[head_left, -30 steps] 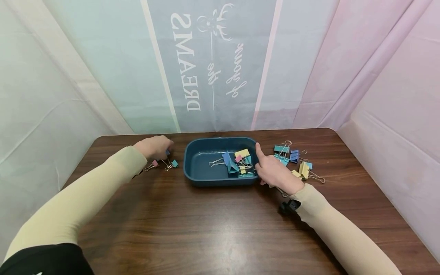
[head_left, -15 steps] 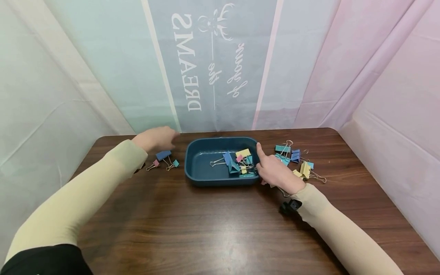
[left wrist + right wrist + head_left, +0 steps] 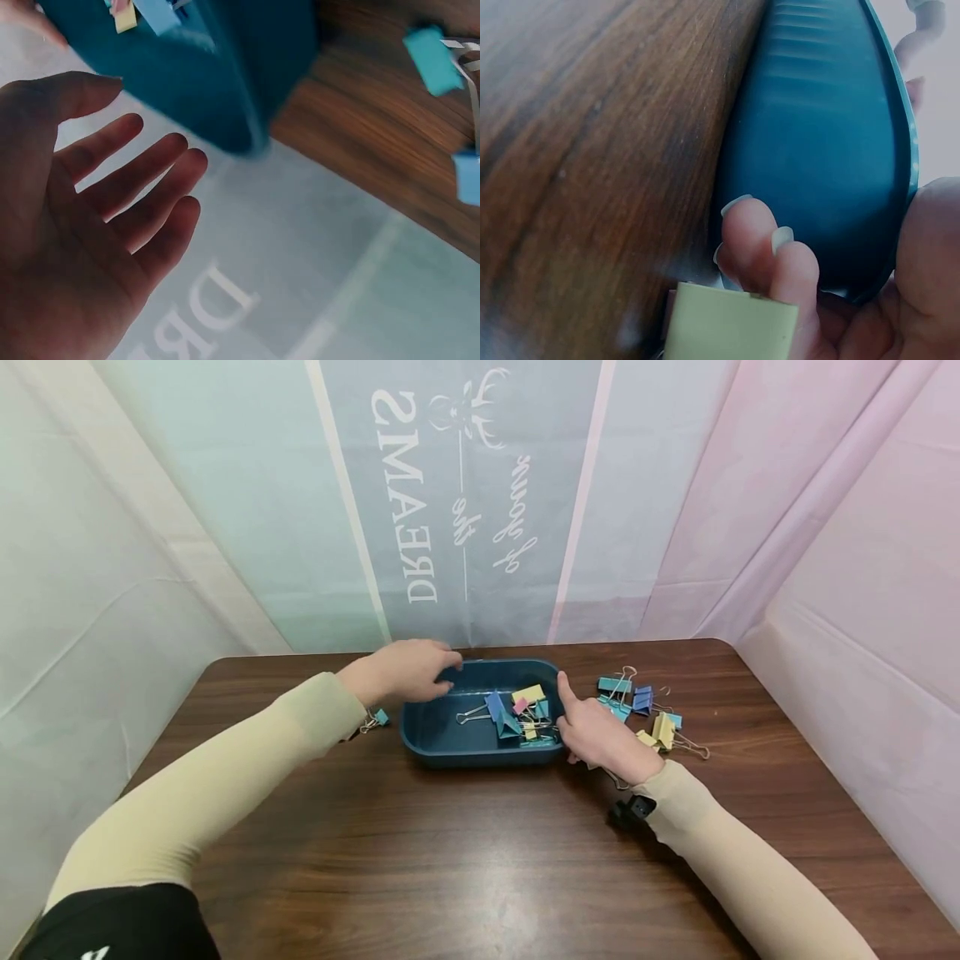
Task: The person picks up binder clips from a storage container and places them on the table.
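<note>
A dark teal plastic tray stands on the table with several coloured binder clips in its right half. My left hand hovers over the tray's back left corner, its fingers spread loosely and the palm bare. Left of the tray a small teal binder clip shows beside my wrist, and a blue binder clip appears in the left wrist view. My right hand holds the tray's right end, one finger along the rim and others curled against the outer wall. A yellow binder clip sits close to those fingers.
More binder clips in teal, blue and yellow lie in a loose pile right of the tray, partly behind my right hand. The brown wooden table ends at a printed curtain at the back.
My left hand has moved right, from above the left clips to over the tray's back left corner. The right hand and the tray have stayed still.
</note>
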`<state>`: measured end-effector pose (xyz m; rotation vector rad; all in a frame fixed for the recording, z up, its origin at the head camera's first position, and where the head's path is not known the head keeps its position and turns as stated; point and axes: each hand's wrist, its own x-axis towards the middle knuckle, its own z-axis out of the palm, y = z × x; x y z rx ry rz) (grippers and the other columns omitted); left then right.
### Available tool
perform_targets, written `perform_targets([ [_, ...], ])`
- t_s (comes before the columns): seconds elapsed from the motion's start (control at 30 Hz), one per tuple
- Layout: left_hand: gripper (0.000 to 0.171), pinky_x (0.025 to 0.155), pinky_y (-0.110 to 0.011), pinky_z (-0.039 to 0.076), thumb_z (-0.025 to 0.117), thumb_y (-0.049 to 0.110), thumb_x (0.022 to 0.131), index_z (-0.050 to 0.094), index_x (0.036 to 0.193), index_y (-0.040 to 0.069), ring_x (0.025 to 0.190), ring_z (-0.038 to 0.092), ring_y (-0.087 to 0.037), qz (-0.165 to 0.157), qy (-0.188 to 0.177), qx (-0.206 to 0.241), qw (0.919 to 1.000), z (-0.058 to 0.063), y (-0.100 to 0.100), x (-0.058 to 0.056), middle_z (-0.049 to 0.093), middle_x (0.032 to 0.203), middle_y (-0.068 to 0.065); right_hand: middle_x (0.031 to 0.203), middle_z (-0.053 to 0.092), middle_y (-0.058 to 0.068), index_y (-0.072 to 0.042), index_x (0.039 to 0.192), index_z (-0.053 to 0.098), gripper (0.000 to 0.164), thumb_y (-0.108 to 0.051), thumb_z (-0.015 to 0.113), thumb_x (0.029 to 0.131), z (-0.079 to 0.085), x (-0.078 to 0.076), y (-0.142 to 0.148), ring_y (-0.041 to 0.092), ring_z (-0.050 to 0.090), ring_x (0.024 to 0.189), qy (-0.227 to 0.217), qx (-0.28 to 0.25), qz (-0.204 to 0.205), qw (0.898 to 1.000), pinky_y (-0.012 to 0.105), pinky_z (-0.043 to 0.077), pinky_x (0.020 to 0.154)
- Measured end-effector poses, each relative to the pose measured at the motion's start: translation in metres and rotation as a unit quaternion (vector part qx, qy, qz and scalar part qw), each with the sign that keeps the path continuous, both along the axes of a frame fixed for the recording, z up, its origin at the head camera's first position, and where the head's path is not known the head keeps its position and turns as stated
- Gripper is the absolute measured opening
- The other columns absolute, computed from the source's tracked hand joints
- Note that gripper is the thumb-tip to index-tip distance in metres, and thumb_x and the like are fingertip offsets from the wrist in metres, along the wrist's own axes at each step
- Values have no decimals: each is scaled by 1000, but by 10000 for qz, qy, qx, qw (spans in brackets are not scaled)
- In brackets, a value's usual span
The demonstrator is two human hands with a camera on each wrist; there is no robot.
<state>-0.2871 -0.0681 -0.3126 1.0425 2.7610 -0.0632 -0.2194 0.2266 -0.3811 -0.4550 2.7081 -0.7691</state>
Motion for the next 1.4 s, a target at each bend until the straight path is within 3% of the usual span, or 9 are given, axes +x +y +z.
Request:
perform_targets([
  [0.23,52,109,-45,38,61,36,98,51,147,19,129,49,-25,-161,-489,-587,9969,-11,37,-2,51,145,-7,61,62,3,-6,157,-13,73,-14,38,105,0,-1,0,17,64,51,-43,-35,20,10000,33,51,55],
  [0.53,50,104,-43,43,62,34,98,54,145,21,120,51,-22,-489,-801,-937,9912,-18,72,-3,54,140,-6,62,62,3,-7,158,-12,73,-15,39,105,-1,-1,0,17,64,52,-47,-34,-11,10000,32,52,57],
  [0.73,47,97,-40,48,65,28,96,56,142,23,106,54,-20,-489,-940,-1080,9885,-22,83,-2,53,135,-6,62,62,3,-7,158,-11,73,-16,39,105,0,-1,-1,17,64,51,-46,-47,6,10000,32,52,57],
  [0.9,49,88,-34,51,70,25,93,58,140,20,98,56,-20,-453,-831,-1093,9895,-25,89,0,52,130,-8,62,63,3,-8,157,-13,73,-16,38,106,1,-1,-1,18,64,51,-97,-21,5,10000,33,51,55],
  [1.17,49,97,-39,49,66,25,97,55,144,18,103,56,-22,-194,-522,-1215,9910,-36,93,3,47,141,-14,62,63,3,-7,157,-13,73,-17,38,106,1,-1,0,17,64,52,-93,32,-8,10000,32,52,57],
  [1.4,36,89,-33,52,62,20,100,63,134,13,91,59,-19,-152,-615,-1239,9903,-39,94,3,63,117,-7,63,63,3,-8,158,-12,72,-16,38,106,0,-1,0,17,65,52,-101,-3,-27,9999,32,52,59],
])
